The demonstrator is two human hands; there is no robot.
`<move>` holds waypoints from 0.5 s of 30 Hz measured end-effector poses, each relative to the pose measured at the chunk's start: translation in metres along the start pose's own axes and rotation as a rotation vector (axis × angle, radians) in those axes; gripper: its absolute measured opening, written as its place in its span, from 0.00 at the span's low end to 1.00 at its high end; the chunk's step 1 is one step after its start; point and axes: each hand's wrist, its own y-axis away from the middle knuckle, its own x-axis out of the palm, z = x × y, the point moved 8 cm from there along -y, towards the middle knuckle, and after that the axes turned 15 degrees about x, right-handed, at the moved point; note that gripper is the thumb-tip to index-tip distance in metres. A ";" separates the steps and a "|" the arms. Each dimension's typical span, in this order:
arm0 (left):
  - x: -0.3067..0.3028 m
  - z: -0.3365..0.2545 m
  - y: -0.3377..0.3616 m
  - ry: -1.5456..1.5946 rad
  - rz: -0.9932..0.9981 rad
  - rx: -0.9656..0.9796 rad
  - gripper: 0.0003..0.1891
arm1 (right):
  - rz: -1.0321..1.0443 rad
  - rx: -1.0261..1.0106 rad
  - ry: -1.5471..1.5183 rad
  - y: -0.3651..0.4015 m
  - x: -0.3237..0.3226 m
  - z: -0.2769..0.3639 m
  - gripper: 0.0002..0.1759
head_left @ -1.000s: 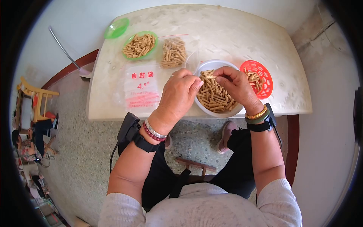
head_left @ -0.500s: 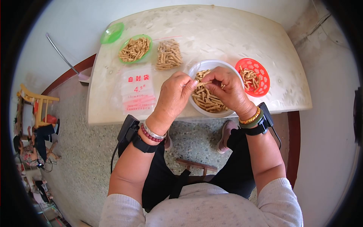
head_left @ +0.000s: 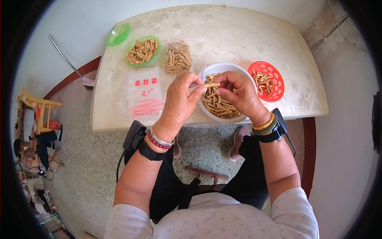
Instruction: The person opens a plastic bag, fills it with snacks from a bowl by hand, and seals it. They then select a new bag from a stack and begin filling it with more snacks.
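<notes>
A short tan stick [head_left: 211, 85], like a piece of dried root, is held level above the white bowl [head_left: 204, 109]. My left hand [head_left: 181, 95] pinches its left end between thumb and forefinger. At the other end, the curled fingers of my right hand [head_left: 240, 93] close around the tip; their exact contact is partly hidden. Many similar tan sticks [head_left: 218, 105] fill the bowl beneath both hands. Right of the bowl, a red perforated basket [head_left: 278, 75] holds a smaller heap of such pieces [head_left: 262, 82].
A green plate [head_left: 158, 49] of sticks and a filled clear bag [head_left: 178, 57] lie at the table's back left. Nearby are a green lid or dish [head_left: 118, 34] and printed zip bags [head_left: 145, 95]. A wooden chair [head_left: 41, 109] and a seated person [head_left: 34, 155] appear far left.
My hands have drawn slightly apart, so more of the stick shows between them. My right fingers have shifted toward its right end. The table's other items stay put.
</notes>
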 end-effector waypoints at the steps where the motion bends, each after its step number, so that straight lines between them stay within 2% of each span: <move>1: 0.000 -0.001 0.000 -0.013 0.001 0.010 0.08 | 0.003 -0.007 -0.001 0.000 0.000 0.000 0.09; 6: -0.001 -0.006 -0.002 -0.098 0.028 0.061 0.09 | -0.059 -0.070 -0.027 0.000 0.000 0.002 0.10; 8: -0.002 -0.009 -0.002 -0.137 0.029 0.070 0.09 | 0.005 0.065 0.009 -0.001 0.004 -0.003 0.11; 11: -0.002 -0.015 -0.005 -0.169 0.032 0.120 0.10 | -0.001 0.099 0.007 -0.002 0.008 -0.008 0.12; 15: -0.004 -0.008 -0.003 -0.188 0.045 0.094 0.07 | -0.082 0.017 0.003 -0.001 0.006 -0.002 0.11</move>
